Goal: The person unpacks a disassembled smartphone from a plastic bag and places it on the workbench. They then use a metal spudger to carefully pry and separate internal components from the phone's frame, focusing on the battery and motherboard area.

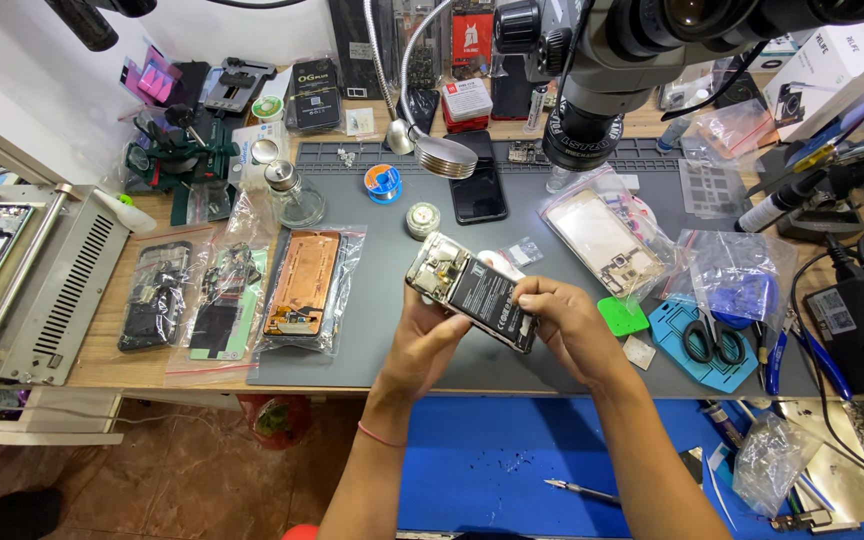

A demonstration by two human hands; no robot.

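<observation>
While both hands' fingers clamp one opened phone (474, 290), left hand (422, 345), right hand (567, 325), three bagged phones (302, 285) alongside.

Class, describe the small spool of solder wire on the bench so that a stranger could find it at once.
Start at the grey work mat covering the desk. Near its far edge, just left of the round lamp head on the flexible neck, lies the solder spool. Its bright blue rim sets it apart from the glass jar to its left.

An opened phone (472, 290) sits over the work mat (372, 370), bagged phones (302, 290) left, scissors (714, 340) right, microscope (592, 110) behind.
</observation>
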